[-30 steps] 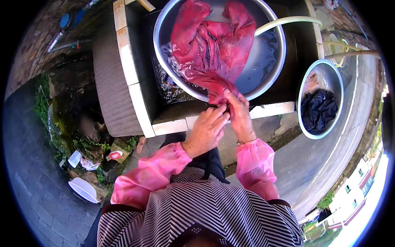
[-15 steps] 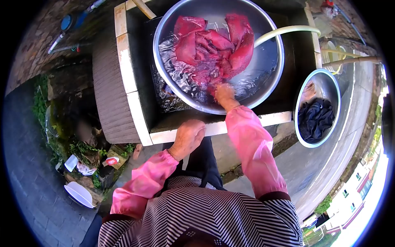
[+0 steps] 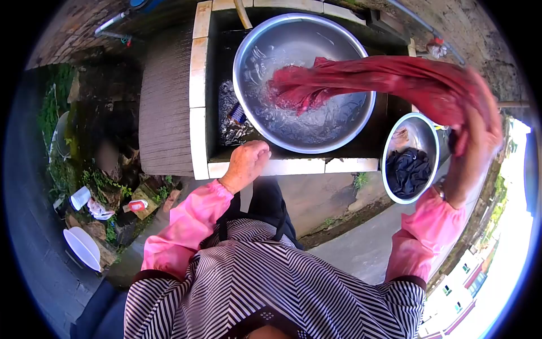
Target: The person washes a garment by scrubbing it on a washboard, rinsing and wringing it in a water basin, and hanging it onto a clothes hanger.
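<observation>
My right hand, smeared by motion, grips one end of a wet red cloth and holds it up at the right. The cloth stretches across to a large metal basin, where its other end lies in the rippling water. My left hand is closed in a loose fist at the white tiled front edge of the sink, with nothing visible in it. Below the raised hand stands a smaller metal basin containing dark cloth.
A ridged slab adjoins the sink's left side. Rising at the back left corner is a wooden stick. Water splashes in the sink beside the large basin. On the ground at left lie a white basin and a white cup.
My right hand has lifted the red cloth from the large basin and swung it far to the right. My left hand stays at the sink edge. The pale hose no longer shows over the basin.
</observation>
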`<state>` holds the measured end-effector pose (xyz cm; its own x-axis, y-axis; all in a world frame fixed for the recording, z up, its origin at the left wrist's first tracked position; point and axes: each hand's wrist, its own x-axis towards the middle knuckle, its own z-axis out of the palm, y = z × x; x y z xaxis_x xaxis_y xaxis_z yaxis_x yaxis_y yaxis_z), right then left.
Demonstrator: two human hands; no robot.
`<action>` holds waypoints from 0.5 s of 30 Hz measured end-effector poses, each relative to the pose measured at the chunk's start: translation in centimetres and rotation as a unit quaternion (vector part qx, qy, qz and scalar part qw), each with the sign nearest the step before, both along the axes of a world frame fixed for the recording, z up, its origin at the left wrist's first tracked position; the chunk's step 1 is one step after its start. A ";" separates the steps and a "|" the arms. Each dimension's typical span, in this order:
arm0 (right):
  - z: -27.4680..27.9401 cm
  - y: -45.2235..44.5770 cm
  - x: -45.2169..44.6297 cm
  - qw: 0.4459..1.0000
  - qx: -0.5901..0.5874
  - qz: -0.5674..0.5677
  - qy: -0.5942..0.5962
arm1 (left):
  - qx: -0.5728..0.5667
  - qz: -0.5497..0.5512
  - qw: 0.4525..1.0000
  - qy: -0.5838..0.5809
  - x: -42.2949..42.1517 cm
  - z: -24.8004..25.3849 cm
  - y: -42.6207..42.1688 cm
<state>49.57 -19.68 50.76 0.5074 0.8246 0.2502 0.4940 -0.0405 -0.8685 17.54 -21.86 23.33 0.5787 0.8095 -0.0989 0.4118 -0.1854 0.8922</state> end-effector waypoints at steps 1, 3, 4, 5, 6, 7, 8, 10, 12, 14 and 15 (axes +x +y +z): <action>2.0 -0.1 0.6 0.998 0.045 -0.006 -0.052 | 0.004 0.000 1.000 0.004 -0.2 0.2 0.0; 4.0 0.4 2.1 0.973 0.157 -0.029 -0.168 | 0.012 0.000 1.000 0.011 -0.7 0.6 0.2; 5.1 0.5 2.9 0.963 0.182 -0.065 -0.190 | 0.012 0.009 1.000 0.005 -0.8 0.6 0.1; 6.1 0.6 3.7 0.951 0.205 -0.102 -0.210 | 0.011 0.012 1.000 0.004 -1.0 0.5 0.0; 6.6 0.9 4.8 0.927 0.181 -0.111 -0.310 | 0.010 0.014 1.000 0.003 -1.1 0.4 -0.1; 6.9 1.1 5.8 0.892 0.156 -0.121 -0.407 | 0.010 0.014 1.000 0.003 -1.2 0.2 -0.1; 7.1 1.5 6.5 0.847 0.130 -0.129 -0.499 | 0.010 0.016 1.000 0.005 -1.3 0.0 -0.3; 3.9 3.2 2.2 0.932 0.178 -0.092 -0.301 | 0.010 0.018 1.000 0.010 -1.5 -0.4 -0.6; -1.0 4.5 -1.7 0.976 0.166 -0.043 -0.136 | 0.017 0.018 1.000 0.013 -1.6 -0.7 -0.9; -7.9 4.5 -2.3 0.989 0.071 0.011 -0.127 | 0.017 0.017 1.000 0.018 -1.6 -1.0 -0.8; -12.4 4.4 -2.4 0.991 0.006 0.041 -0.130 | 0.013 0.015 1.000 0.023 -1.5 -1.1 -0.8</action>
<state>47.20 -15.31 38.38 0.3557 0.8568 0.3733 0.7016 0.0191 -0.7123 15.99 -22.66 22.24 0.5489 0.8294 -0.1038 0.4584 -0.1948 0.8671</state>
